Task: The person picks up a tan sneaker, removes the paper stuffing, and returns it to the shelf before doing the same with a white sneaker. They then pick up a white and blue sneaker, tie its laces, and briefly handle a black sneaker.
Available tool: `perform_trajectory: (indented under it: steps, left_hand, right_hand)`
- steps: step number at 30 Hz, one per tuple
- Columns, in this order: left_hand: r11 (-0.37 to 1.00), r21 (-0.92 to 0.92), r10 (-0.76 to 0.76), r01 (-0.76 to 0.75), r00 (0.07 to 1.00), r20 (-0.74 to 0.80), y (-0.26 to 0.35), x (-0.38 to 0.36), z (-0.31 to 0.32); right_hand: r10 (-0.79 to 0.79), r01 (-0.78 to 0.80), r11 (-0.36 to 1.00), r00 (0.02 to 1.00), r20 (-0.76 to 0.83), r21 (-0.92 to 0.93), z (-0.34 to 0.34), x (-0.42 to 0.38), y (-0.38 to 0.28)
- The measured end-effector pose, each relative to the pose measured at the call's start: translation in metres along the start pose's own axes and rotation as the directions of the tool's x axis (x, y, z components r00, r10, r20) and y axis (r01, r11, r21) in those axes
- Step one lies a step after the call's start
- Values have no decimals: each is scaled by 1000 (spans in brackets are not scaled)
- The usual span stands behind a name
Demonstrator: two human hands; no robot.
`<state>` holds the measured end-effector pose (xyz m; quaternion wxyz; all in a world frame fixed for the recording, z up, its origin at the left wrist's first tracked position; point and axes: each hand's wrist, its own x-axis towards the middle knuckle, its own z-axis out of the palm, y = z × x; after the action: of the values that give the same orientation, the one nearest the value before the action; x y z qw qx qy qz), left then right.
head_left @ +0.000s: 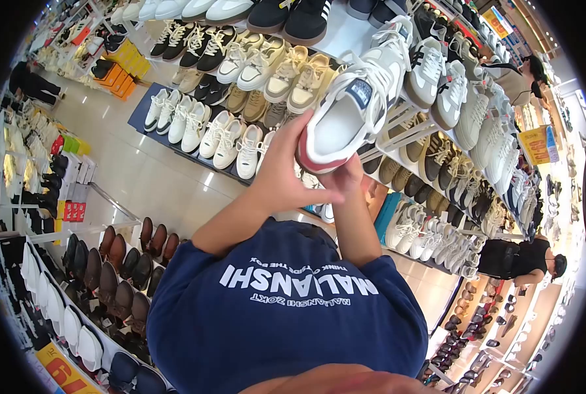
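Note:
A white and grey lace-up sneaker (pixel 335 125) with a reddish heel is held up in front of me, its opening and pale insole facing me. My left hand (pixel 286 167) has its fingers against the left side of the heel, and its thumb stretches out to the right below the shoe. From underneath, my right hand (pixel 345 176) supports the heel; its fingers are partly hidden by the sneaker. Just beyond the held shoe, another white and grey sneaker (pixel 392 49) overlaps it in view.
Tiered racks of sneakers (pixel 247 65) stand ahead, and more sneakers (pixel 483 131) line the right. Dark and brown shoes (pixel 109 279) fill a rack at lower left. Tiled floor (pixel 148 174) runs between the displays. Other people (pixel 513 259) stand at the right and far left.

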<state>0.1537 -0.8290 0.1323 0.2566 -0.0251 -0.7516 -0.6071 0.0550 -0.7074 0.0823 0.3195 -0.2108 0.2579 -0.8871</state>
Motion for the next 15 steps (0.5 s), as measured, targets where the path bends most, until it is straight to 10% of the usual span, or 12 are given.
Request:
perform_trajectory:
  steps: [3,8,11,15]
  left_hand:
    - [979,92,188,-181,980,-65,-16,6,-7]
    - [927,-139,368,-348,916,161,-39,43,-61]
    - [887,-180,461,-424,803,377,-51,69,-96]
    - [851,-510,172,-124,984,47,-83,79,-89]
  right_hand:
    - [-21,15,976,1000,-24,-218,-5,1,4]
    - [-369,381,922,919,138,-72,-33,22,-42]
    - [-299,276,795,953,47,-540,-39,3,-83]
    - [-312,243,874,944,-103,-420,-53,-9,-70]
